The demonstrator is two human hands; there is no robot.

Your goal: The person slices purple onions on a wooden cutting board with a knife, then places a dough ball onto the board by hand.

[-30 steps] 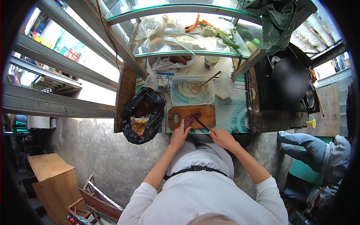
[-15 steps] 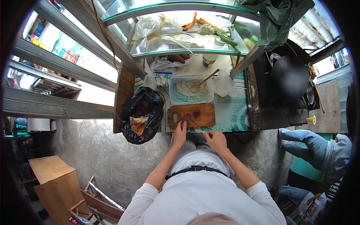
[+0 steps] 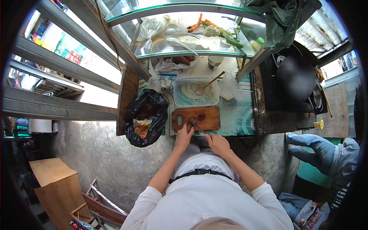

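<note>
A wooden cutting board [image 3: 211,115] lies at the counter's near edge. My left hand [image 3: 184,135] holds a small reddish-brown piece [image 3: 190,123] over the board's lower left. In my right hand [image 3: 218,143] is a knife [image 3: 198,128], its blade slanting up and left to that piece. A dark red round piece [image 3: 201,117] rests on the board. Behind the board stands a clear plastic container [image 3: 177,94] with a pale mixture and a wooden-handled spoon [image 3: 214,79]. Left of the board sits a black plastic bag [image 3: 155,128] with a colourful packet [image 3: 142,128] inside.
A glass shelf [image 3: 153,55] with carrots and greens rises behind the counter. At right are a dark stove area [image 3: 270,101] and a small yellow cup [image 3: 319,124]. People in jeans [image 3: 312,143] are at far right. A wooden box [image 3: 57,191] stands lower left.
The knife blade has moved up and left onto the piece in my left hand, and my right hand has shifted slightly left. At lower right, a person has shifted.
</note>
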